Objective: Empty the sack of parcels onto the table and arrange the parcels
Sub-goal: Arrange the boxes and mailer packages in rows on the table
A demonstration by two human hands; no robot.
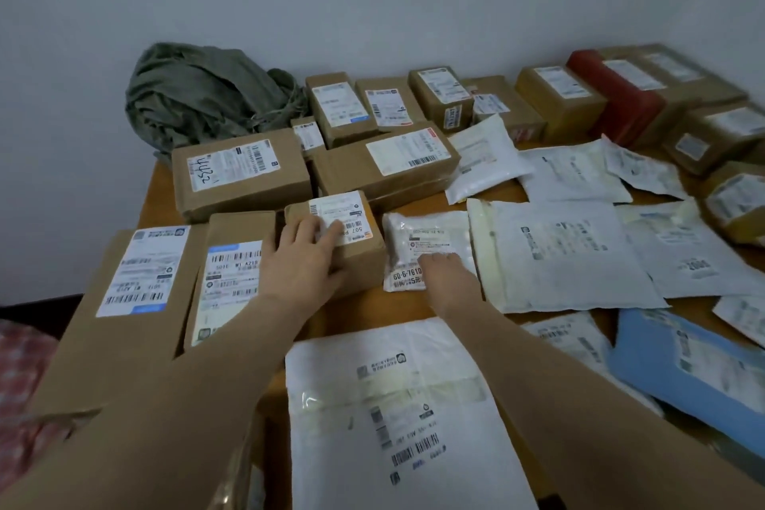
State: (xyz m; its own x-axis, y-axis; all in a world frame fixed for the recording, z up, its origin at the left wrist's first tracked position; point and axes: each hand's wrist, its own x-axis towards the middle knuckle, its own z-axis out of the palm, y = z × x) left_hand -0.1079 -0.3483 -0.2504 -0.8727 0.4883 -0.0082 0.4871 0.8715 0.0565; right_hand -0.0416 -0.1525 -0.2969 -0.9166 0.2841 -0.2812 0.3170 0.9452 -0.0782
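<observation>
The grey-green sack (207,95) lies crumpled and slack at the table's far left corner. Cardboard boxes and white poly mailers cover the wooden table (372,302). My left hand (306,257) rests flat on a small brown box (356,236) with a white label, fingers spread over its top and near side. My right hand (445,273) presses its fingers on the near edge of a small white bubble mailer (426,244) just right of that box. A large white mailer (397,406) lies between my forearms.
Two tall boxes (136,286) stand at the near left. A row of boxes, with a red box (617,95) among them, lines the back wall. Flat mailers and a blue envelope (683,364) fill the right side. A red patterned cloth (20,377) lies beyond the left edge.
</observation>
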